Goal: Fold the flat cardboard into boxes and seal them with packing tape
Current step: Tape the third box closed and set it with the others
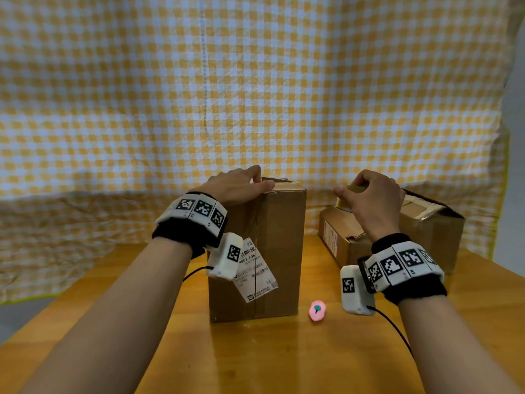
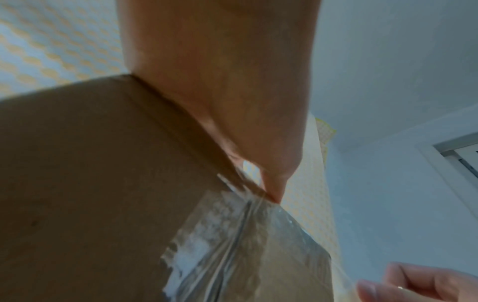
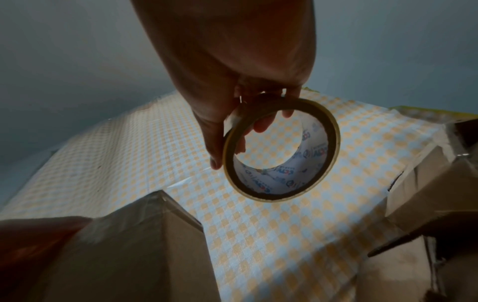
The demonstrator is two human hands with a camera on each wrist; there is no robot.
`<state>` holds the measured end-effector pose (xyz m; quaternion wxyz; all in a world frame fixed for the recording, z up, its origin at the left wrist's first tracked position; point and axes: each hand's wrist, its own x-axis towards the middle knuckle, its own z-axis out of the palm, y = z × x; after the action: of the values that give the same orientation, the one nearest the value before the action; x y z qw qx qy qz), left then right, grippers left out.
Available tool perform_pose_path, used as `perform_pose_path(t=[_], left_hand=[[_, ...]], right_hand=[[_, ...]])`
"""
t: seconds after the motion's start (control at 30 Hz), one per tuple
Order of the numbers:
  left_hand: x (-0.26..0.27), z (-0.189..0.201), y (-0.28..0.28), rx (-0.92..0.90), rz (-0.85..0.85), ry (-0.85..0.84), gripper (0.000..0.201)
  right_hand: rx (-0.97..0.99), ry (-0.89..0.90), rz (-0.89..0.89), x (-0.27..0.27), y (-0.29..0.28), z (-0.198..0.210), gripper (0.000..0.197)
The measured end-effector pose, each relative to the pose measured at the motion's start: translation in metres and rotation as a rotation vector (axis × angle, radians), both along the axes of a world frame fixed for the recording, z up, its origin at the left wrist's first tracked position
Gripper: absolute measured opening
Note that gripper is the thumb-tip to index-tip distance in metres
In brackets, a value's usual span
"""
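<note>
A tall brown cardboard box [image 1: 272, 251] with a shipping label stands on the wooden table [image 1: 284, 359]. My left hand [image 1: 241, 184] lies flat on its top near edge, fingers pressing down. Clear packing tape [image 2: 232, 241] is stuck down the box's side below my left fingertips [image 2: 274, 188]. My right hand [image 1: 372, 200] hovers to the right of the box top and grips the tape roll [image 3: 282, 149], fingers through its core. A clear strip runs from the box towards the right hand's fingers [image 2: 413, 286]. The box top itself is mostly hidden by the hand.
A second, lower cardboard box [image 1: 426, 231] with taped flaps sits at the back right, just beyond the right hand. A small pink cutter [image 1: 316, 309] lies on the table by the tall box's right foot. A yellow checked cloth [image 1: 255, 95] hangs behind.
</note>
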<state>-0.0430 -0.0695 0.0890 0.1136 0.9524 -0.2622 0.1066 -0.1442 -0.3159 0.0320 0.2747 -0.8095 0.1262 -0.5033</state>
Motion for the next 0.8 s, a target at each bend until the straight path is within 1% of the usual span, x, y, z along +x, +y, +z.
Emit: perform_pose_path(t=[0.07, 0.23, 0.33, 0.37, 0.4, 0.47, 0.5, 0.57, 0.6, 0.67, 0.7, 0.73, 0.77, 0.8], left_hand=[[-0.001, 0.002, -0.002, -0.006, 0.008, -0.006, 0.039], [-0.009, 0.010, -0.018, -0.099, 0.002, 0.016, 0.032], [-0.017, 0.013, -0.037, -0.053, 0.012, -0.024, 0.019], [-0.019, 0.013, -0.042, -0.056, 0.010, -0.025, 0.013], [-0.022, 0.012, -0.046, -0.083, 0.000, -0.008, 0.012], [-0.025, 0.007, -0.049, -0.152, -0.005, 0.021, 0.019], [-0.026, 0.005, -0.050, -0.158, -0.003, 0.007, 0.022], [-0.025, -0.003, -0.052, -0.107, 0.011, -0.061, 0.029], [-0.026, -0.005, -0.051, -0.077, 0.024, -0.091, 0.040], [-0.026, -0.008, -0.051, -0.038, 0.039, -0.110, 0.070], [-0.026, -0.008, -0.051, -0.022, 0.040, -0.116, 0.080], [-0.026, -0.007, -0.050, -0.004, 0.039, -0.117, 0.083], [-0.024, -0.006, -0.050, 0.011, 0.038, -0.112, 0.080], [-0.023, -0.005, -0.050, 0.019, 0.034, -0.098, 0.072]], right_hand=[[0.000, 0.003, -0.003, 0.000, 0.001, 0.000, 0.032], [-0.012, 0.010, -0.006, -0.001, 0.004, 0.002, 0.032], [-0.019, 0.002, -0.007, -0.002, 0.004, 0.003, 0.033], [-0.019, -0.004, -0.010, -0.002, 0.003, 0.003, 0.033], [-0.016, -0.006, -0.015, -0.003, 0.001, 0.003, 0.034], [-0.022, -0.011, -0.017, -0.005, 0.000, 0.004, 0.034], [-0.026, -0.010, -0.018, -0.005, 0.000, 0.004, 0.034], [-0.023, 0.000, -0.019, -0.006, 0.000, 0.003, 0.033], [-0.021, 0.003, -0.017, -0.006, 0.000, 0.003, 0.033], [-0.016, 0.007, -0.013, -0.004, 0.002, 0.001, 0.033], [-0.012, 0.007, -0.014, -0.004, 0.001, 0.000, 0.033], [-0.010, 0.008, -0.014, -0.003, 0.001, 0.000, 0.033], [-0.010, 0.009, -0.012, -0.003, 0.001, 0.000, 0.033], [-0.011, 0.010, -0.010, -0.003, 0.001, -0.001, 0.033]])
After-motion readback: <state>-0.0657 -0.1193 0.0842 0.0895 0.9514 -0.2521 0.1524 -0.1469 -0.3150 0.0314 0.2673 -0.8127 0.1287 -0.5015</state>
